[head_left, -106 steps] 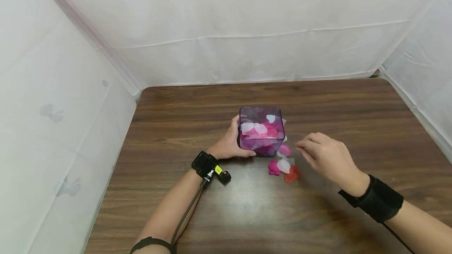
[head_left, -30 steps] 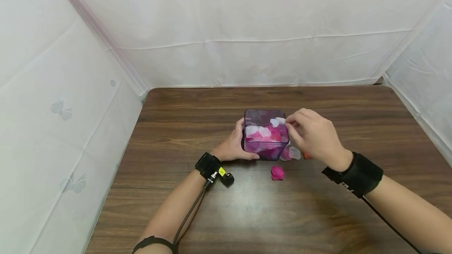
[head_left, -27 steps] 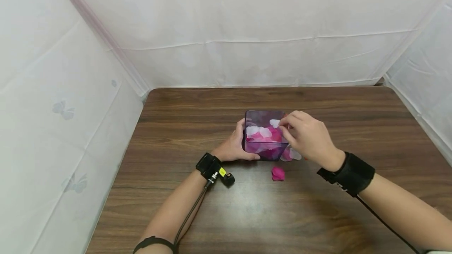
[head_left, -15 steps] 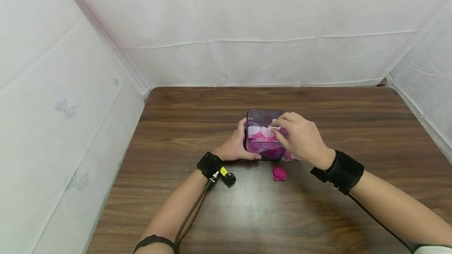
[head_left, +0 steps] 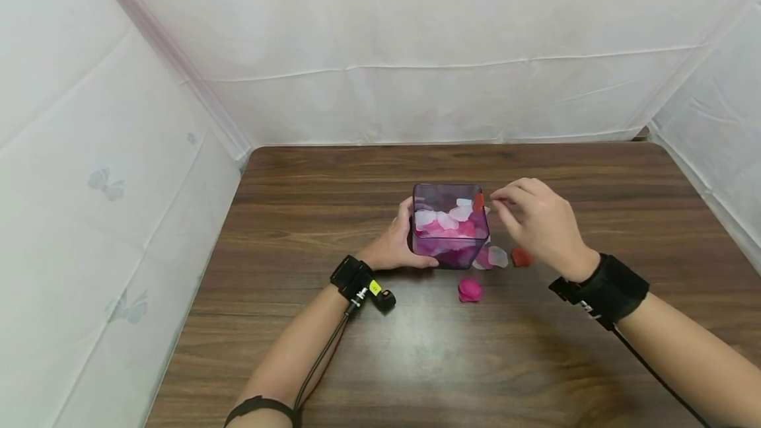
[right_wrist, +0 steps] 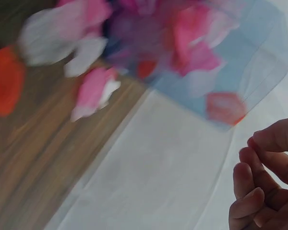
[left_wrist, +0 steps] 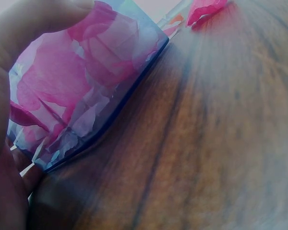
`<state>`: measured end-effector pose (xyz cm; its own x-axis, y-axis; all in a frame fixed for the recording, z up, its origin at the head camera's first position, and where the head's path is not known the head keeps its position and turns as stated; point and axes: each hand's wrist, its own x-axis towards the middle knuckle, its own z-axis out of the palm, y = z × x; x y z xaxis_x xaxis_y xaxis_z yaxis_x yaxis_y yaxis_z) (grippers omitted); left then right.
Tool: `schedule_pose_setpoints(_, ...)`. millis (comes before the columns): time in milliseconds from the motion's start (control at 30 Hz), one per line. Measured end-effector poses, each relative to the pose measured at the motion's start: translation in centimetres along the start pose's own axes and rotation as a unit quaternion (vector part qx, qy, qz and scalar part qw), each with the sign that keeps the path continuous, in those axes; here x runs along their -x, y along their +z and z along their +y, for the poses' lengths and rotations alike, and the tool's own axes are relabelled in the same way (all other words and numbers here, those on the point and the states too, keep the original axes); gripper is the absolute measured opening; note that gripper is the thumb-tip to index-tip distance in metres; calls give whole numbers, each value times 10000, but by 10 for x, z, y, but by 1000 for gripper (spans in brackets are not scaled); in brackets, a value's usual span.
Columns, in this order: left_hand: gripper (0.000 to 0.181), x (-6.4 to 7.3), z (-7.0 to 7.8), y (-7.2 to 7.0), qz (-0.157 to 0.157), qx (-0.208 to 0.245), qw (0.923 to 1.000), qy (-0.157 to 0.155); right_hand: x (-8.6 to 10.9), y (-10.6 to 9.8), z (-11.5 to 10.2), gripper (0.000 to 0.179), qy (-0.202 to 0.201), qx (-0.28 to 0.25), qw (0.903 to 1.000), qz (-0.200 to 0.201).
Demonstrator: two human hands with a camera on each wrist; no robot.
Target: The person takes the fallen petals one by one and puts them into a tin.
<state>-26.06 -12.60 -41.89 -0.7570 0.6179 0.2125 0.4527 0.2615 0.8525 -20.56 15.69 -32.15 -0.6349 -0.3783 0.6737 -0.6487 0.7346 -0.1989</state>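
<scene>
My left hand point(head_left: 394, 243) grips the left side of a see-through purple box point(head_left: 450, 246) on the table, thumb along its front. Pink and white petals point(head_left: 442, 222) lie in the box. A red petal point(head_left: 478, 202) clings high at its right wall, near the rim. Just right of that rim is my right hand point(head_left: 543, 223), raised, its fingers loosely bent with thumb and index tips close together. No petal shows between them in the right wrist view. Below it lie a red petal point(head_left: 522, 257) and a white petal point(head_left: 498, 257) on the table.
A magenta petal point(head_left: 470, 290) lies on the wooden table point(head_left: 410, 362) in front of the box. A pink petal point(head_left: 482, 258) lies against the box's right front corner. White sheeting point(head_left: 380, 71) hangs behind the table and along both sides.
Half a second ago my right hand was inside the box; it has moved right, out past the rim. A white petal now lies on top inside, and the red petal shows at the wall.
</scene>
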Motion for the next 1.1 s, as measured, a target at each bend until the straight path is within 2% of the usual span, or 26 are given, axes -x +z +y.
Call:
schedule_pose_setpoints(133,122,1,0,-1,11,1,10000,9,16,-5,16,13,318,249,9990,-201)
schedule_pose_setpoints(367,123,2,0,-2,-6,48,10000,15,48,-9,37,13,709,524,9924,-853)
schedule_pose_setpoints(667,122,3,1,-5,-3,119,9999,-52,76,0,42,18,948,396,9770,-1867)
schedule_pose_setpoints(767,122,2,2,-5,-58,149,9998,-104,81,4,41,20,938,377,9726,-2092)
schedule_pose_setpoints(967,116,5,30,-8,-147,422,9989,-102,82,5,43,16,1036,301,9672,-2298)
schedule_pose_setpoints(1000,116,5,32,-7,-146,420,9990,-107,82,5,43,16,1094,281,9660,-2326)
schedule_pose_setpoints(1100,120,2,19,-3,-133,320,9993,-109,82,4,43,15,1257,208,9621,-2410)
